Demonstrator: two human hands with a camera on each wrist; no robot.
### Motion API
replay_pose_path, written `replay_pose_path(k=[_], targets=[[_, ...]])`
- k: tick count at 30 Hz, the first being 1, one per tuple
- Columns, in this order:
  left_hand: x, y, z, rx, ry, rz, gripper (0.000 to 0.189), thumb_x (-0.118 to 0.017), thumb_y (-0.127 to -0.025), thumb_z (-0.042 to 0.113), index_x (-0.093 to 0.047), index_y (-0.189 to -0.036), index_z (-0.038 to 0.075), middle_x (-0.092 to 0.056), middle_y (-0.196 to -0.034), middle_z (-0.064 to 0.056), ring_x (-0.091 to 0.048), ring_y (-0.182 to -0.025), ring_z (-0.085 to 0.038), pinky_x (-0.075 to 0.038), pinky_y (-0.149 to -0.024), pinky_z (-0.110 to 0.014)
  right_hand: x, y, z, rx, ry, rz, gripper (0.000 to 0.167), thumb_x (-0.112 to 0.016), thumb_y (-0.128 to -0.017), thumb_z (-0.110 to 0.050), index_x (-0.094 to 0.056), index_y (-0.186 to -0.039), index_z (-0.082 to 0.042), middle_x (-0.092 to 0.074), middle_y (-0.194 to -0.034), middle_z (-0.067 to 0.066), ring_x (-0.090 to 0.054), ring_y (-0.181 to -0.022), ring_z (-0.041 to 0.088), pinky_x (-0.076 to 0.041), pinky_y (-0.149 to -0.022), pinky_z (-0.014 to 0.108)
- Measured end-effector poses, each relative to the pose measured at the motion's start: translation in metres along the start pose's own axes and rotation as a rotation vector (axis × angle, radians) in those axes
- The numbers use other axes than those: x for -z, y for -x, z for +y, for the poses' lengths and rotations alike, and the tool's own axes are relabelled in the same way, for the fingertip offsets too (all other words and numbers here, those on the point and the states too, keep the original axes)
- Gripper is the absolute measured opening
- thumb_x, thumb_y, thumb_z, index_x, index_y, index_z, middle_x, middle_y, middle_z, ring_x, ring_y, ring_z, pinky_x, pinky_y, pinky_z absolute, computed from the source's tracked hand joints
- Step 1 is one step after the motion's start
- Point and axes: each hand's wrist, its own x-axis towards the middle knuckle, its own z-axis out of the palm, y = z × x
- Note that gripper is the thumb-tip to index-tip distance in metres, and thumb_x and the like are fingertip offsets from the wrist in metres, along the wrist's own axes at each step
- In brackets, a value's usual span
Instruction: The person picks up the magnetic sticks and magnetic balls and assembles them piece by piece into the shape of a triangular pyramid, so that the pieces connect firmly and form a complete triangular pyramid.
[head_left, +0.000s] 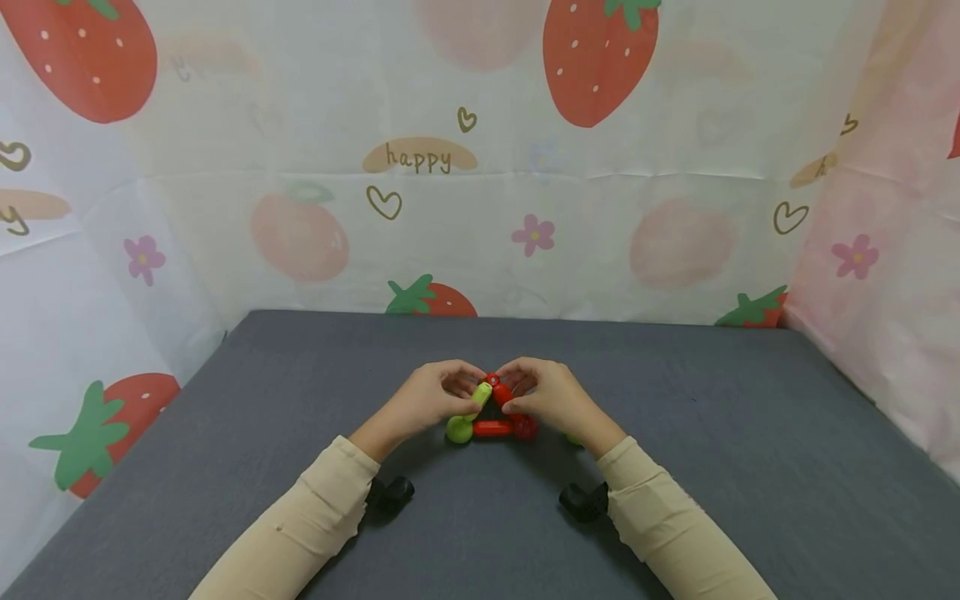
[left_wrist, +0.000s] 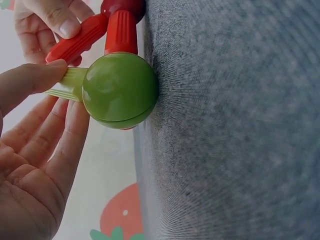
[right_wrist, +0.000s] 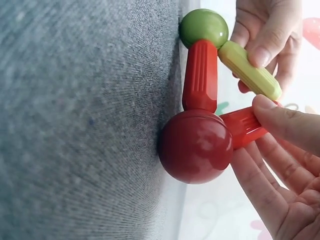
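Observation:
A triangle of toy rods and balls stands on the grey table between my hands. My left hand [head_left: 444, 389] pinches the yellow-green rod [right_wrist: 250, 70] between thumb and fingers. That rod slants up from a green ball [left_wrist: 120, 90] on the table. My right hand [head_left: 546, 389] pinches a slanted red rod [right_wrist: 245, 126], which rises from a dark red ball [right_wrist: 196, 146]. Another red rod [head_left: 492, 428] lies low between the two balls, joining them. At the top, where the slanted rods lean together, a small red piece [head_left: 492, 379] shows, partly hidden by my fingers.
Beside my right wrist a small green thing [head_left: 573, 439] peeks out, mostly covered. Black wrist cameras [head_left: 393, 495] sit under both sleeves. Behind the grey table [head_left: 675, 400] hangs a fruit-print cloth [head_left: 487, 242], which also covers both sides.

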Motion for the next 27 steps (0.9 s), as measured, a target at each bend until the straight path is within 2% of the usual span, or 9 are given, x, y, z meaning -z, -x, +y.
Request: replay_pose_path(k=[21, 24, 27], targets=[[-0.003, -0.001, 0.002, -0.001, -0.013, 0.016, 0.034, -0.075, -0.088, 0.011, -0.067, -0.122, 0.013, -0.071, -0.106, -0.004, -0.065, -0.094, -0.014, -0.057, -0.082, -0.035, -0.001, 0.0, 0.003, 0.016, 0.011, 0.028, 0.034, -0.079, -0.084, -0.011, -0.071, -0.117, -0.01, -0.072, -0.105, 0.005, -0.066, -0.094, 0.018, -0.058, -0.078, 0.033], [0.0, 0.0, 0.003, 0.005, -0.021, 0.002, 0.037, -0.076, -0.088, 0.014, -0.066, -0.124, 0.013, -0.07, -0.109, -0.005, -0.065, -0.097, -0.016, -0.057, -0.084, -0.036, 0.002, -0.001, 0.004, -0.003, 0.002, -0.002, 0.038, -0.079, -0.085, -0.014, -0.07, -0.121, -0.012, -0.072, -0.109, 0.005, -0.067, -0.097, 0.019, -0.058, -0.081, 0.034], [0.007, 0.0, 0.004, 0.043, -0.045, -0.036, 0.043, -0.077, -0.087, 0.019, -0.063, -0.127, 0.011, -0.068, -0.116, -0.008, -0.064, -0.102, -0.018, -0.056, -0.088, -0.037, 0.009, -0.002, 0.006, -0.044, 0.001, -0.063, 0.047, -0.08, -0.084, -0.018, -0.066, -0.128, -0.012, -0.071, -0.117, 0.007, -0.067, -0.103, 0.02, -0.058, -0.087, 0.038]])
